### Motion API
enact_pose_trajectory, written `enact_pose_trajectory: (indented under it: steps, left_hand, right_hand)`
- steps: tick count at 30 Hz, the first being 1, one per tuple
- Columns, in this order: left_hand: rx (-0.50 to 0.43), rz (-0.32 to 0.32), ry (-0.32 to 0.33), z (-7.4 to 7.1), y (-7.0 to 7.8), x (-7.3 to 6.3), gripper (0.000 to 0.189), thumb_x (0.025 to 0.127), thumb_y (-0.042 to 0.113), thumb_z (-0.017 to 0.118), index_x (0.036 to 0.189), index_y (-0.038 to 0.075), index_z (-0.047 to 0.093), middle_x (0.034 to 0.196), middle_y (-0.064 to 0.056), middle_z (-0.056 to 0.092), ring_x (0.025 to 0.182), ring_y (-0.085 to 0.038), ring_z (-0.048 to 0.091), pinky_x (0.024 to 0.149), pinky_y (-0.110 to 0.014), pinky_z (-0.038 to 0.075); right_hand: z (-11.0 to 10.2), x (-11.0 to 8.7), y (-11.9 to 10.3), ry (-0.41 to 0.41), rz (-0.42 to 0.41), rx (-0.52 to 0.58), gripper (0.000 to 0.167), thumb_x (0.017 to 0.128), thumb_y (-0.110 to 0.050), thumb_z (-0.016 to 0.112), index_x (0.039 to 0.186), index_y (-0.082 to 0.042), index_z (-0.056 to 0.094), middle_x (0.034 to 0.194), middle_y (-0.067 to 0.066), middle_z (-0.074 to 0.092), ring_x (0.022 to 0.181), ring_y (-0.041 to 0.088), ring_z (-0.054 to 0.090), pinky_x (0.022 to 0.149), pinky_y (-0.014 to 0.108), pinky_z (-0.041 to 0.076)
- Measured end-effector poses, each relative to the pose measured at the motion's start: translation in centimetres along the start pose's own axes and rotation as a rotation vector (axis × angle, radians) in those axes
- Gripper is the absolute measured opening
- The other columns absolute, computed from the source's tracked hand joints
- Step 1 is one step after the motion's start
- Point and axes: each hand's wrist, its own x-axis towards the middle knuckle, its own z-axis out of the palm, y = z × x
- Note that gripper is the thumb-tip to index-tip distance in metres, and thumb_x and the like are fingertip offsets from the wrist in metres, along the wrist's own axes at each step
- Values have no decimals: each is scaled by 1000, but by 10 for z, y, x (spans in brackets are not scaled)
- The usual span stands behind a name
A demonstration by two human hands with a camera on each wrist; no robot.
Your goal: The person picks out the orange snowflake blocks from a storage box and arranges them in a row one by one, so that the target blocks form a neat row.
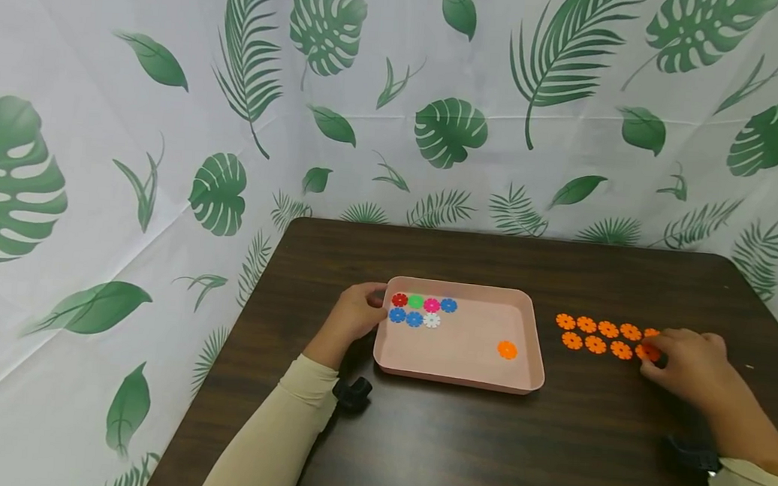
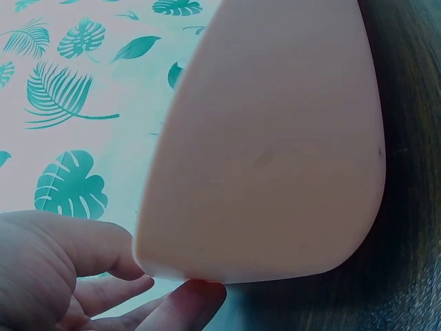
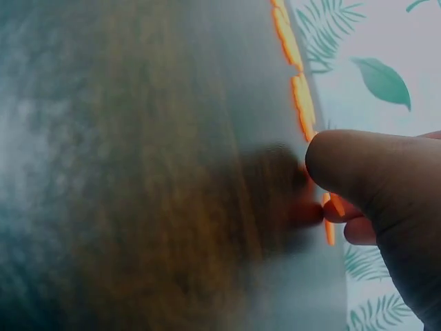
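Observation:
My left hand (image 1: 354, 314) holds the left end of a shallow pink tray (image 1: 454, 372); in the left wrist view its fingertips touch the tray's end wall (image 2: 269, 207). Inside the tray, at upper left, lie several notched plastic snowflake discs in red, green, pink, blue and white (image 1: 432, 320). A lone orange disc (image 1: 506, 350) lies at its right. Right of the tray, my right hand (image 1: 692, 367) pinches an orange snowflake disc (image 1: 647, 353) at the end of the lower row. The thumb (image 3: 344, 165) partly hides that spot in the right wrist view.
Two rows of orange discs (image 1: 596, 345) lie flat on the dark wooden table (image 1: 456, 443) between the tray and my right hand. A white cloth with green leaves (image 1: 451, 131) hangs behind the table and along its left side. Dark wrist straps are on both arms.

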Motion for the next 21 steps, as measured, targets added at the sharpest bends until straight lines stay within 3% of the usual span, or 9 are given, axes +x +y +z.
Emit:
enact_pose_trajectory:
  steps: [10,18,21]
  left_hand:
    - [-4,-9,-2,0,-1,1,61,88,15,78,146,21,60,126,-12,68,99,-27,68,87,-45,62]
    - [-5,-8,2,0,-1,2,61,87,15,77,146,22,61,125,-11,68,97,-26,68,86,-44,62]
    - [-6,-4,3,0,-1,2,61,87,14,77,145,21,61,125,-11,69,97,-25,69,86,-44,62]
  right_hand:
    - [-1,1,-4,47,-17,-30,36,74,-26,87,96,0,75,86,11,68,80,36,63,68,64,41]
    - [0,1,-3,38,34,-49,33,75,-30,87,94,-6,76,94,13,68,84,36,61,71,65,38]
    - [-1,0,-1,27,50,-58,40,75,-34,87,100,-3,76,100,17,68,87,38,62,71,65,38]
